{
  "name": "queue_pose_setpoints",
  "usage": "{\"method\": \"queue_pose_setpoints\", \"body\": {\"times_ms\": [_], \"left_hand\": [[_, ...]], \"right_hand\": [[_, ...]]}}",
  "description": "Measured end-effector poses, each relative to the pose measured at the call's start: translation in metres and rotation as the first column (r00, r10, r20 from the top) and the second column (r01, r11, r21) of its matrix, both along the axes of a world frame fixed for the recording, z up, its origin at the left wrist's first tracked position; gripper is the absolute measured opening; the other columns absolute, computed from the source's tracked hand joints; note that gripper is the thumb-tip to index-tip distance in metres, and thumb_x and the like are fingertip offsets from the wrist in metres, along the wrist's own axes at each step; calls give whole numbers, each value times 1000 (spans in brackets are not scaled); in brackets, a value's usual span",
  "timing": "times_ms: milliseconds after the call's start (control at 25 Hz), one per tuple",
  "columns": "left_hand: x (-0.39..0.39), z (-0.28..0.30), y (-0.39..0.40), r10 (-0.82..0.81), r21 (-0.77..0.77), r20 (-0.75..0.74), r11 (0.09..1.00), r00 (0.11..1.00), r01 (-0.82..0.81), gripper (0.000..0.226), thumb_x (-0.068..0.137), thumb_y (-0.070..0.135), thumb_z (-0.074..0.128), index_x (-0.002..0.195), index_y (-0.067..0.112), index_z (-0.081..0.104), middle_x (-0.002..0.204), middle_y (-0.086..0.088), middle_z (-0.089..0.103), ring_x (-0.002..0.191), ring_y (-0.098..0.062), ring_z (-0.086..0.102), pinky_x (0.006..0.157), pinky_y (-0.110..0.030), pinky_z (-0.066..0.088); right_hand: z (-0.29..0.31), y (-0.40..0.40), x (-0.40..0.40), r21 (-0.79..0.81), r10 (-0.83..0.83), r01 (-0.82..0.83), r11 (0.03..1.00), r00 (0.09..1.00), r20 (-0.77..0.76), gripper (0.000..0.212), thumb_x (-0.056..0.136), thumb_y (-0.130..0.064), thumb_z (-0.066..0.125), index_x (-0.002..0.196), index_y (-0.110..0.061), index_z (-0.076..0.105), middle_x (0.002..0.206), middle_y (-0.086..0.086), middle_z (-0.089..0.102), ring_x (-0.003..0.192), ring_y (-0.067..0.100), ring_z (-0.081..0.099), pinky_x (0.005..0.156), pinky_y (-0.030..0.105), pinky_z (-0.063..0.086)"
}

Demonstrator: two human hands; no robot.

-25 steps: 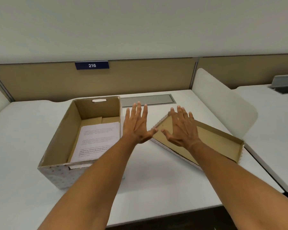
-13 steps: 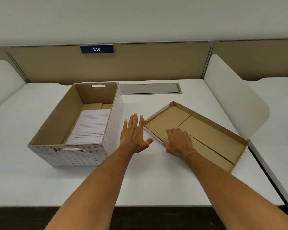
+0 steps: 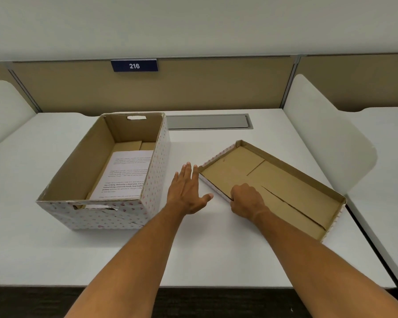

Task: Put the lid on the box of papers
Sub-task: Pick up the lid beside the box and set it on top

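Since a moment ago the right hand (image 3: pixel 247 199) has curled its grip onto the lid (image 3: pixel 285 191)'s near rim; left hand (image 3: pixel 187 191) open, flat on the desk (image 3: pixel 216 249). One-handed lifting risks tilting it — it lies upside down beside the box (image 3: pixel 133 212).

Your dotted box (image 3: pixel 115 212) sits open with papers (image 3: pixel 126 175) inside. Your lid (image 3: pixel 285 187) lies upside down beside it, maybe touching nothing.

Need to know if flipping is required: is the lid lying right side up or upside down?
Upside down: the lid shows its plain brown inside and raised rim, lying on the desk.
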State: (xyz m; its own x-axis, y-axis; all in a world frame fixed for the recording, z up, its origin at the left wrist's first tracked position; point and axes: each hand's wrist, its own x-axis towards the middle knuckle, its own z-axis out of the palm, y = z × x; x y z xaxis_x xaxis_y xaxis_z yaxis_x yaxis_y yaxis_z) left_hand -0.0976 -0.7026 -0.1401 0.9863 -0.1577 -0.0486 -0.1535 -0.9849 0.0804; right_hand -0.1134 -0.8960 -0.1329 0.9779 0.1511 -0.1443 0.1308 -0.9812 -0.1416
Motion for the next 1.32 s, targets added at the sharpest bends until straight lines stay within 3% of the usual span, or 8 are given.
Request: {"method": "queue_pose_setpoints", "body": {"times_ms": [200, 320, 480, 600, 720, 840, 960, 1320], "left_hand": [[3, 10, 7, 30, -115, -11, 993, 999, -31, 101, 84, 74, 34, 155, 14, -5, 165, -11, -8, 151, -28, -7, 119, -44, 2], [8, 20, 7, 50, -240, -87, 968, 995, -69, 99, 84, 74, 38, 156, 17, -1, 165, -8, -10, 150, -28, -9, 118, -50, 6], [15, 40, -5, 68, -483, -173, 863, 982, -145, 93, 86, 69, 43, 156, 19, 8, 165, -8, -2, 151, -30, 0, 118, -51, 11], [25, 59, -13, 119, -726, -265, 629, 957, -279, 83, 91, 57, 48, 155, 16, 16, 164, -10, 14, 148, -32, 18, 115, -50, 22], [34, 78, -16, 81, -878, -404, 244, 911, -411, 71, 96, 45, 48, 154, 14, 19, 162, -11, 22, 145, -34, 27, 116, -52, 26], [38, 97, -12, 37, -905, -420, -81, 907, -417, 40, 102, 28, 41, 138, 11, 42, 148, -16, 46, 122, -31, 53, 104, -46, 42], [39, 111, -2, 5, -877, -423, -255, 906, -408, 38, 103, 24, 36, 136, 7, 47, 134, -20, 57, 110, -31, 60, 99, -45, 48], [31, 110, -23, -54, -831, -499, -254, 865, -495, 40, 103, 24, 39, 137, 6, 48, 132, -14, 56, 117, -32, 57, 96, -45, 50]], "right_hand": [[47, -5, 20, 132, -51, 41, 990, 996, 79, 11, 82, -15, 57, 85, -8, 65, 85, 11, 67, 77, 28, 65, 65, 36, 57], [102, -16, 41, 208, -112, 69, 976, 974, 199, 19, 82, -21, 62, 91, -9, 73, 90, 10, 72, 69, 23, 63, 50, 25, 48], [178, -27, 51, 430, -258, 121, 895, 926, 274, 14, 81, -21, 62, 77, -14, 74, 79, 5, 71, 73, 25, 66, 64, 36, 57], [224, -33, 47, 691, -292, 102, 715, 942, 163, 14, 86, -23, 65, 73, -20, 70, 74, -1, 69, 67, 15, 68, 55, 29, 56], [255, -40, 44, 882, -348, 147, 448, 937, 21, 13, 88, -20, 66, 81, -14, 75, 81, 4, 74, 72, 19, 70, 60, 34, 58], [271, -50, 44, 959, -352, 199, 200, 928, -119, 14, 86, -15, 64, 82, -14, 78, 79, 0, 77, 79, 22, 71, 66, 38, 58], [277, -61, 45, 960, -311, 274, 55, 918, -244, 15, 86, -14, 64, 96, -10, 74, 95, 6, 72, 90, 26, 68, 78, 45, 58], [287, -78, 34, 931, -170, 363, -41, 916, -364, 24, 87, -12, 62, 110, -10, 71, 112, 8, 68, 103, 25, 67, 87, 43, 56]]}}
